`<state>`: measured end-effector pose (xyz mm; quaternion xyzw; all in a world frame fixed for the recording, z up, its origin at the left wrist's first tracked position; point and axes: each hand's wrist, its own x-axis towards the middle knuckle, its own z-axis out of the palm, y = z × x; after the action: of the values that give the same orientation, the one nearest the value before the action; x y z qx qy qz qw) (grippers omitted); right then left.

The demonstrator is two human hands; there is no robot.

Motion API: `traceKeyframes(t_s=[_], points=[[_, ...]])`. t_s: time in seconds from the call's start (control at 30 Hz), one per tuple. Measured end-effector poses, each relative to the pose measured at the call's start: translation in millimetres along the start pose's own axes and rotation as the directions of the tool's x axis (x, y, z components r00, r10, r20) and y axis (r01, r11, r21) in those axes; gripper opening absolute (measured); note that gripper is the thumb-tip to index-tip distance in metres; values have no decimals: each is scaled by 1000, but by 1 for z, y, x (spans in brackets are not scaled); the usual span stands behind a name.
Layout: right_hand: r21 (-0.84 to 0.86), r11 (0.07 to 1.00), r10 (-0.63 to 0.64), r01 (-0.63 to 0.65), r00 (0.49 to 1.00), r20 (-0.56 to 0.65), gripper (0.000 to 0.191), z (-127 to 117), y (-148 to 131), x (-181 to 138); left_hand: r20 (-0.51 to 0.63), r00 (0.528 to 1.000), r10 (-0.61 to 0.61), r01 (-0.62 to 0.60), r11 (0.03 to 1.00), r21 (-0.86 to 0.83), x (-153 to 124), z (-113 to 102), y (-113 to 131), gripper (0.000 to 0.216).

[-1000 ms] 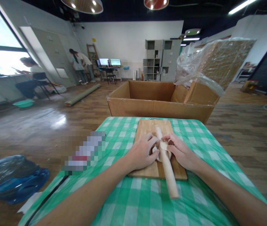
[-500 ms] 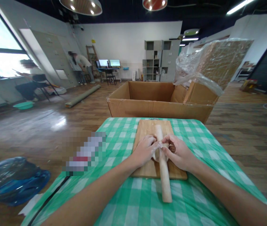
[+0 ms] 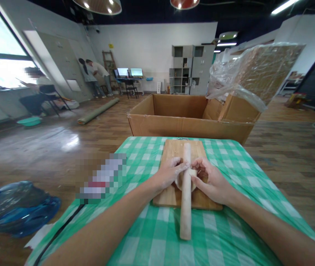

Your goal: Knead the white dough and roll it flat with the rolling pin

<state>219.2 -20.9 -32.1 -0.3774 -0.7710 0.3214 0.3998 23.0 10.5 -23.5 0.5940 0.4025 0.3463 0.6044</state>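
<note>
Pale dough [image 3: 179, 183] on cutting board [image 3: 170, 198], rolling pin [image 3: 185, 210] lying lengthwise over it. Left hand [image 3: 171, 173] and right hand [image 3: 211, 180] flank the pin, slightly apart; left fingertips at the pin, right curled by a dough flap, whether pinching I cannot tell. Step looks like hand-working dough around the pin; next move calls for light fingers, no tearing.

Rolling pin [image 3: 185, 210], over dough [image 3: 179, 183] on a wooden board [image 3: 168, 199], near end overhanging; left hand [image 3: 170, 175] and right hand [image 3: 212, 181] at either side.
</note>
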Motion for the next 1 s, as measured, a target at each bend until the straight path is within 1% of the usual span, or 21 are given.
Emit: traceKeyframes(t_s=[0.1,0.2,0.27,0.4,0.47,0.53,0.6,0.7,0.77,0.9,1.0], points=[[1,1000,11,-11,1000,21,24,0,-1,-1,-41,999,0,2,999,41,-1,0,3,42],[-73,997,9,-8,1000,12,23,0,-3,-1,-98,994,45,-34,994,106,0,2,3,44],[-124,992,8,-9,1000,-5,24,1,-4,-1,-134,988,77,-63,993,101,1,4,0,45],[-199,980,18,-27,999,-47,27,0,-4,-2,-207,973,105,-107,994,5,4,4,-6,44],[-211,977,24,-38,997,-71,26,-1,-2,-2,-248,960,130,-146,988,-49,4,2,-5,42],[-185,982,27,-42,996,-86,21,-4,1,-1,-280,948,148,-193,971,-141,2,0,-1,39],[-156,987,13,-29,995,-100,18,-6,2,-1,-294,947,132,-215,938,-271,0,0,3,37],[-211,977,-41,14,991,-127,26,-7,1,0,-290,955,65,-190,884,-428,-2,2,9,34],[-280,959,-73,40,991,-109,30,-6,-2,0,-266,963,35,-167,857,-488,-3,5,10,33],[-356,932,-94,67,994,-60,30,-2,-13,-2,-184,980,72,-166,807,-567,-5,10,10,30],[-350,934,-103,65,990,-92,26,0,-19,-3,-104,988,111,-151,807,-572,-8,13,11,29]])
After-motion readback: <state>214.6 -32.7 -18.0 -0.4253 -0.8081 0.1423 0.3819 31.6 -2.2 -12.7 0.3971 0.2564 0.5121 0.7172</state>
